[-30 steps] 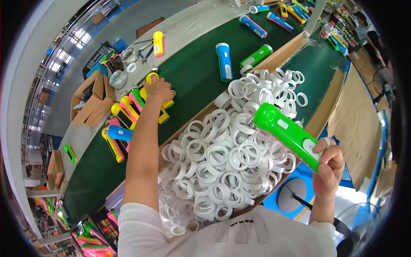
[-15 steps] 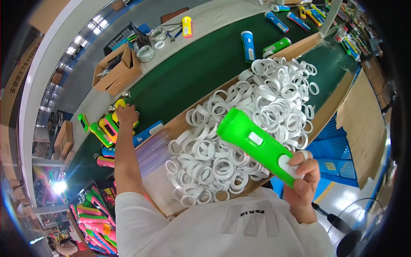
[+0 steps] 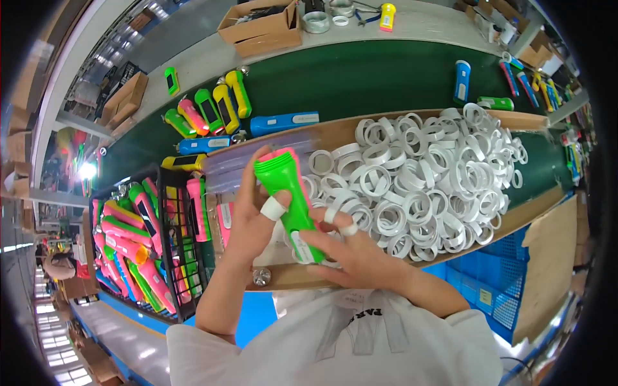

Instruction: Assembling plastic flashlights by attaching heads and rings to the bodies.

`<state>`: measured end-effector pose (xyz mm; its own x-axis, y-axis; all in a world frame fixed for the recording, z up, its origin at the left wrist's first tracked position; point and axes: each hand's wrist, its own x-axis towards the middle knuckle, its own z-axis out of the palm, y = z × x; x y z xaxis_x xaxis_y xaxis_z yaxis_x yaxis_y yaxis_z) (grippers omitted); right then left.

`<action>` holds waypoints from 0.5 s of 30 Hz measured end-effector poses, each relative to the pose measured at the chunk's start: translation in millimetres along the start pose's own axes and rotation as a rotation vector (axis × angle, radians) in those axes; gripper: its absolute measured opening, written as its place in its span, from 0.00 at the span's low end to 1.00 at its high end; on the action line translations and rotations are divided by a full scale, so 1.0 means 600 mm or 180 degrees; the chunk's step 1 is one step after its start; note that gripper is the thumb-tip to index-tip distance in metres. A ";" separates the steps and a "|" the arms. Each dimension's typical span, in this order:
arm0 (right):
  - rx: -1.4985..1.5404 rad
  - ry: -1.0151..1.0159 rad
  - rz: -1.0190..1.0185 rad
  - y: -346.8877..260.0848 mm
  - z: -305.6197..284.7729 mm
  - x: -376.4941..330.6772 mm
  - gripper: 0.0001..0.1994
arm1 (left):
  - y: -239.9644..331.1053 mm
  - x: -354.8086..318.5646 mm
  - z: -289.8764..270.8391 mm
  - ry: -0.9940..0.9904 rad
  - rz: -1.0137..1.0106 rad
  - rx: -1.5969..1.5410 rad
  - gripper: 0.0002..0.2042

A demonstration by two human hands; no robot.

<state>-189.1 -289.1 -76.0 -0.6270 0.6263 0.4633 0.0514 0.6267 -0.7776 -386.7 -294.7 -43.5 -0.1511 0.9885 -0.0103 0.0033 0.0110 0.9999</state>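
Green conveyor belt (image 3: pixel 360 80) — factory floor

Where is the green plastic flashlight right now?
Head view, centre: the green plastic flashlight is held by both hands, left hand and right hand, beside the white plastic rings.

Centre of frame: both hands, left hand (image 3: pixel 248 215) and right hand (image 3: pixel 354 254), meet on one flashlight (image 3: pixel 288 199), above the tray's near edge.
Right of centre: a heap of rings (image 3: pixel 425 180) lies in the wooden tray (image 3: pixel 528 120).
Upper half: the conveyor belt (image 3: pixel 373 77) runs behind the tray, loose flashlights (image 3: pixel 212 106) lying on it.
Top: cardboard box (image 3: pixel 261 26) on the counter (image 3: pixel 444 22) behind the belt.
Lower left: wire crate (image 3: pixel 168 257) filled with flashlights.
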 end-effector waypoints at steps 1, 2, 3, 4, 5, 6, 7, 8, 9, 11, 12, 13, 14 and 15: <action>0.0404 -0.0083 0.0341 0.008 0.003 0.004 0.28 | -0.002 -0.019 -0.019 0.0230 -0.0006 0.0200 0.33; -0.0030 0.0039 0.0292 0.014 0.004 0.010 0.27 | 0.002 -0.041 -0.039 0.0477 -0.0009 0.0424 0.33; -0.0502 0.0022 0.0153 0.026 0.013 0.021 0.26 | -0.009 -0.056 -0.061 0.0665 -0.0046 0.0700 0.33; -0.0976 0.0017 0.0012 0.037 0.020 0.034 0.24 | -0.034 -0.065 -0.079 0.0738 -0.0175 0.0911 0.33; -0.1325 -0.0400 0.0083 0.037 0.032 0.051 0.21 | -0.067 -0.071 -0.097 0.0798 -0.0308 0.1120 0.33; -0.1581 -0.0832 0.0085 0.036 0.046 0.060 0.21 | -0.093 -0.072 -0.109 0.0724 -0.0420 0.1530 0.35; -0.1838 -0.1252 0.0083 0.039 0.062 0.066 0.21 | -0.113 -0.075 -0.109 0.0775 -0.0499 0.1829 0.35; -0.2061 -0.1260 0.0149 0.053 0.083 0.062 0.20 | -0.139 -0.073 -0.103 0.0792 -0.0581 0.2105 0.35; -0.2065 -0.1258 0.0142 0.068 0.100 0.054 0.20 | -0.151 -0.076 -0.097 0.0745 -0.0224 0.2356 0.34; -0.2570 -0.1150 0.0461 0.099 0.114 0.039 0.20 | -0.140 -0.084 -0.098 0.0499 -0.0494 0.3281 0.32; -0.2564 -0.1164 0.0342 0.100 0.105 0.033 0.17 | -0.128 -0.083 -0.094 0.0247 -0.0793 0.4201 0.31; -0.2587 -0.1172 0.0356 0.102 0.096 0.033 0.17 | -0.118 -0.075 -0.088 0.0513 -0.0159 0.4428 0.27; -0.2458 -0.1201 0.0372 0.099 0.088 0.032 0.15 | -0.111 -0.061 -0.084 0.0501 -0.0156 0.4412 0.27; -0.2326 -0.1224 0.0380 0.093 0.083 0.036 0.13 | -0.102 -0.037 -0.083 0.0232 0.0602 0.4276 0.25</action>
<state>-238.2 -263.7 -130.5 -0.8003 0.5886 0.1147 0.5427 0.7922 -0.2791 -432.7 -324.9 -104.4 -0.0922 0.9815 0.1676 0.9763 0.0560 0.2092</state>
